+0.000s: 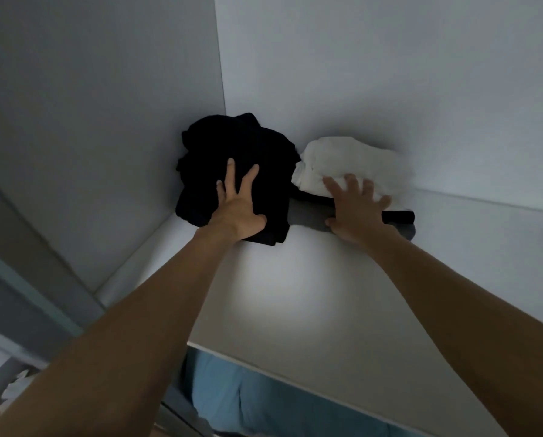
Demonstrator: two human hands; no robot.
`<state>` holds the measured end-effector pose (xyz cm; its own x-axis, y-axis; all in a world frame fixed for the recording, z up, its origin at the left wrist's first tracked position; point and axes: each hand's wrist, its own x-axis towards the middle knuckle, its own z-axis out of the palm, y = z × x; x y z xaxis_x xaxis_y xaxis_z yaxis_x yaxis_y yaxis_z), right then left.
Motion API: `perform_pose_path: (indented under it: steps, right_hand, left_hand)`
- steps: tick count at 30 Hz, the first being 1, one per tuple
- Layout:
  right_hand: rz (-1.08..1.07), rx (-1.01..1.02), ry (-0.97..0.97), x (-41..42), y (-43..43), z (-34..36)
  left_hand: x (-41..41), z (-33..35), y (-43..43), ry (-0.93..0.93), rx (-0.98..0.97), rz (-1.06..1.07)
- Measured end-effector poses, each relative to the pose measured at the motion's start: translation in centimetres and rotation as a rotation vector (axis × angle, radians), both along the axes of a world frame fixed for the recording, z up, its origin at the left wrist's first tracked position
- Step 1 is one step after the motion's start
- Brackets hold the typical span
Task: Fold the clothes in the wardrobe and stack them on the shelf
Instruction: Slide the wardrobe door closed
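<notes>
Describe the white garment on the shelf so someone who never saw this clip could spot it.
On the shelf, look to the back left corner. A black heap of clothes fills it, under the left hand; the white garment lies just right of that heap against the rear wall, the right hand touching it. It is the only pale piece there.

The right hand (355, 212) covers much of a flat black strip (399, 216) under the crumpled white cloth (345, 159); its kind is unclear. Blue fabric (248, 402) below the white shelf (295, 294) runs off the bottom edge.
</notes>
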<state>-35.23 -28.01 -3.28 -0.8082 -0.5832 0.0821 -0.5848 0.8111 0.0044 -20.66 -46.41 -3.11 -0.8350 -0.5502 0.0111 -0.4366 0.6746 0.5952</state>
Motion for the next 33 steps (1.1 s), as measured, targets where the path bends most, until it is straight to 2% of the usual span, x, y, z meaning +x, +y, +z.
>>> perform_pose_path:
  steps: [3,5,6,8,11,14,16,18,22,26,31,33]
  right_hand:
    - [0.033,-0.003,-0.023,0.3,0.7,0.1]
    - [0.05,-0.092,-0.05,0.7,1.3,0.1]
    - [0.05,-0.194,-0.067,1.2,1.6,0.1]
    - [0.038,-0.525,-0.138,2.6,2.0,0.0]
    - [-0.05,-1.069,-0.404,7.0,1.7,0.7]
    - [-0.091,-1.32,-0.709,13.2,0.1,2.6]
    - [0.012,-1.35,-0.91,17.7,-1.6,4.5]
    - [0.162,-1.297,-1.035,22.4,-3.9,6.5]
    - [0.35,-1.133,-1.138,31.1,-9.0,9.4]
    - [0.32,-1.061,-1.24,35.7,-12.0,9.9]
    - [0.217,-1.089,-1.203,36.4,-13.2,9.8]
    - [0.205,-1.062,-1.186,36.7,-13.1,10.1]
  left_hand:
    - [1.7,0.7,0.2,0.076,0.118,-0.043]
    - [3.9,0.8,0.8,0.146,0.118,-0.044]
    - [5.2,0.8,1.3,0.17,0.079,-0.041]
    - [8.5,0.4,2.4,0.221,-0.01,-0.063]
    - [14.8,0.1,3.6,0.253,-0.097,-0.124]
    - [21.5,0.7,4.0,0.292,-0.205,-0.146]
    - [25.6,1.5,3.9,0.339,-0.268,-0.137]
    - [29.1,2.2,3.4,0.372,-0.296,-0.055]
    - [33.6,2.8,3.3,0.368,-0.303,0.08]
    - [35.2,3.0,3.3,0.4,-0.182,0.096]
    - [34.9,3.7,2.4,0.277,0.021,0.05]
    - [34.9,3.8,2.2,0.293,0.103,0.067]
